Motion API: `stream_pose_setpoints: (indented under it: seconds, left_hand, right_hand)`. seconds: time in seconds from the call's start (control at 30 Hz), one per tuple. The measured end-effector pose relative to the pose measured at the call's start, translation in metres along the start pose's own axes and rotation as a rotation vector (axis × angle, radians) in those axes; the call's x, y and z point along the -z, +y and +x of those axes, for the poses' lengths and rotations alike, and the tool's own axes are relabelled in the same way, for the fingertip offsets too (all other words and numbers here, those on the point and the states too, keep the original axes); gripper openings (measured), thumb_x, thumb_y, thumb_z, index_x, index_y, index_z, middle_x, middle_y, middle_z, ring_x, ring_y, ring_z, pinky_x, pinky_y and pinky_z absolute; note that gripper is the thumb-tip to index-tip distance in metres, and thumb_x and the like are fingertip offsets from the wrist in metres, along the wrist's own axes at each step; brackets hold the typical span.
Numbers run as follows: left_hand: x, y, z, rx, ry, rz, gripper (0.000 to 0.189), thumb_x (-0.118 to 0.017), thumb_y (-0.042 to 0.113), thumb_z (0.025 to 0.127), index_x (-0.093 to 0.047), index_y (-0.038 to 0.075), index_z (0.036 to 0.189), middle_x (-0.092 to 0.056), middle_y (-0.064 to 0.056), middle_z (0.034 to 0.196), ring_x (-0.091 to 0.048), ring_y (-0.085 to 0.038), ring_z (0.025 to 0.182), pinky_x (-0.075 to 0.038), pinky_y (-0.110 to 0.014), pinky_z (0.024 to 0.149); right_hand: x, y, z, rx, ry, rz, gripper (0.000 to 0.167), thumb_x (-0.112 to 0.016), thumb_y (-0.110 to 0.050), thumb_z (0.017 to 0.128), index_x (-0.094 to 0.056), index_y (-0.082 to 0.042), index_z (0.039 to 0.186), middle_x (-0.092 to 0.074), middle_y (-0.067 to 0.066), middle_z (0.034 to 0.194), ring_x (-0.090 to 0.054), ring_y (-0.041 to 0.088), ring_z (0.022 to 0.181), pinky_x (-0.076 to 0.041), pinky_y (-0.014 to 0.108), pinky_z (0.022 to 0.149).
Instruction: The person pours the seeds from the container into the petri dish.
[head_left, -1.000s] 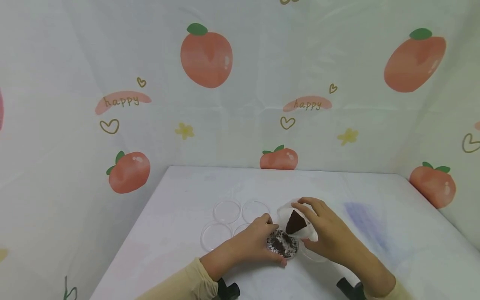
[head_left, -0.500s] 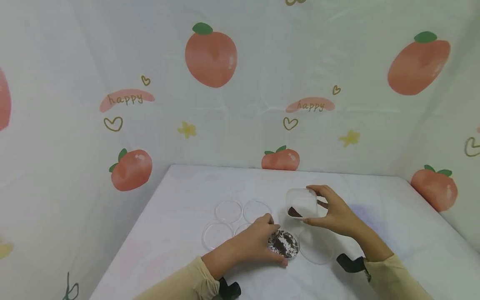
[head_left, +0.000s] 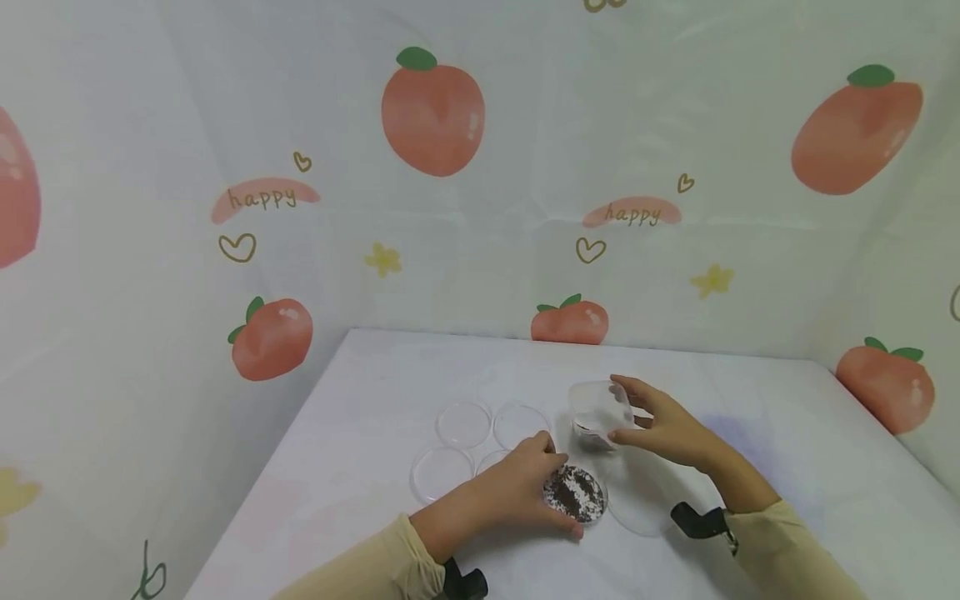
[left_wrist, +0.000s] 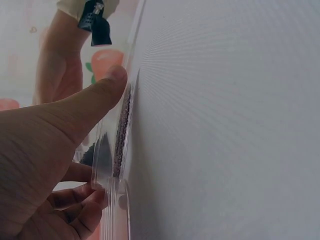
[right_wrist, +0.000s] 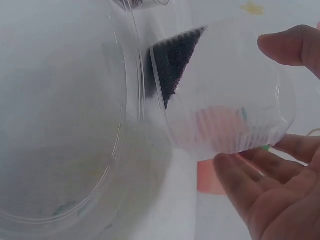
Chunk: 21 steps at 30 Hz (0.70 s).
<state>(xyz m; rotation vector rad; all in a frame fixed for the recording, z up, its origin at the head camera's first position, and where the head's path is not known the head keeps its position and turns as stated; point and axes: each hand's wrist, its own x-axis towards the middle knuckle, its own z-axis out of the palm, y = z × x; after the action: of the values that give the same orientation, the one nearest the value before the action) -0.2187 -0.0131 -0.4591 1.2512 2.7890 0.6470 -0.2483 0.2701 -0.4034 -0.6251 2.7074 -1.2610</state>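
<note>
Okay, I see left hand point(head_left: 517, 483) gripping the granule-strewn dish point(head_left: 575, 494), right hand point(head_left: 667, 427) holding the clear tub point(head_left: 598, 406) beyond it, far side. Looks like portioning granules; next calls for a level tub, steady dish.

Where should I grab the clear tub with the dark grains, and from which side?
Probably best to grip the tub by opposite side walls, coming from the right, as the right hand does. Its boxy body fits between thumb and fingers, and that side is away from the left hand at the round dish.
</note>
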Motion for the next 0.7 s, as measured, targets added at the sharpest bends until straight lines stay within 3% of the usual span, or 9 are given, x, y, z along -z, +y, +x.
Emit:
stream_pose_setpoints:
  seconds: [0.3, 0.47, 0.7]
  left_hand:
    - [0.002, 0.003, -0.001, -0.033, 0.032, 0.031, 0.095, -0.087, 0.072, 0.074, -0.069, 0.004, 0.137, -0.054, 0.000, 0.116, -0.051, -0.006, 0.101, -0.049, -0.019, 0.091]
    - [-0.004, -0.001, 0.003, -0.032, 0.042, 0.052, 0.099, -0.083, 0.077, 0.074, -0.068, 0.005, 0.139, -0.053, 0.001, 0.116, -0.051, -0.006, 0.102, -0.050, -0.020, 0.093]
    - [0.007, 0.011, 0.001, -0.004, 0.005, 0.009, 0.096, -0.086, 0.072, 0.074, -0.067, 0.005, 0.140, -0.053, 0.000, 0.116, -0.051, -0.008, 0.104, -0.050, -0.022, 0.095]
  right_hand:
    - [0.001, 0.004, -0.003, -0.090, -0.038, -0.018, 0.090, -0.079, -0.031, 0.096, -0.029, -0.003, 0.166, -0.043, 0.028, 0.162, -0.040, 0.055, 0.149, -0.046, 0.061, 0.113]
    - [0.003, 0.010, -0.008, -0.069, -0.003, -0.038, 0.091, -0.080, -0.036, 0.095, -0.031, -0.005, 0.166, -0.048, 0.028, 0.158, -0.048, 0.053, 0.144, -0.051, 0.059, 0.110]
    - [0.007, 0.033, -0.024, -0.033, 0.027, -0.099, 0.091, -0.080, -0.042, 0.095, -0.033, -0.008, 0.165, -0.055, 0.022, 0.152, -0.058, 0.046, 0.137, -0.056, 0.053, 0.103]
